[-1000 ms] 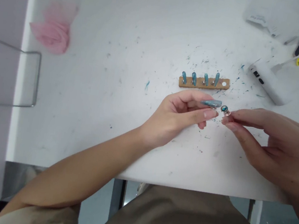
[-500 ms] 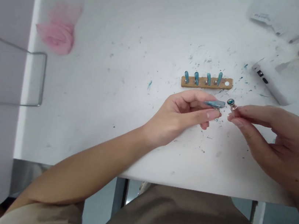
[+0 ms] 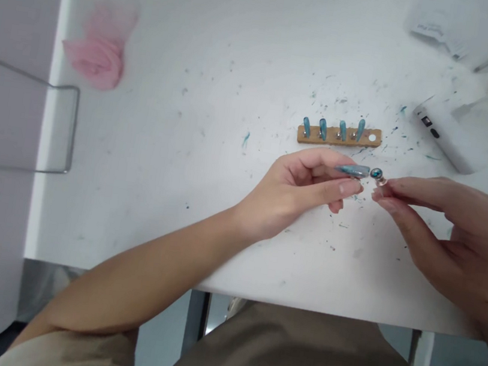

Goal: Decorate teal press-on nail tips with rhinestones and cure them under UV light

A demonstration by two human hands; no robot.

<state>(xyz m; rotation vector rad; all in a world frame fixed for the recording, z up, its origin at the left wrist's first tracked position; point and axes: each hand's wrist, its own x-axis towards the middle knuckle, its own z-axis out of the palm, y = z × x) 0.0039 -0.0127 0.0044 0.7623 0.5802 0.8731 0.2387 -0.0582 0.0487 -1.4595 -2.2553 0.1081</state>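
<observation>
Pinched in my left hand (image 3: 290,192) is a long blue false nail (image 3: 355,171), lying sideways with its wide end to the right. A silvery bit shows under it, mostly hidden by the thumb. My right hand (image 3: 443,217) is closed, thumb and fingers, on a small clear-handled tool with a round, shiny dark-blue head (image 3: 377,173). That head is right at the nail's wide end; whether they touch I cannot tell. Just beyond my hands lies a wooden nail stand (image 3: 326,139), with several blue false nails (image 3: 322,128) upright on metal studs and one bare white spot.
A white handheld device (image 3: 446,142) with a cable lies to the right of the stand. Plastic packets (image 3: 451,30) are at the back right. Pink gauzy cloth (image 3: 98,59) sits far left, near a metal wire frame (image 3: 72,131). Blue flecks dot the white table (image 3: 161,153).
The round head of the tool in my right hand has moved slightly down and closer to the false nail's end. My left hand keeps its hold on the nail.
</observation>
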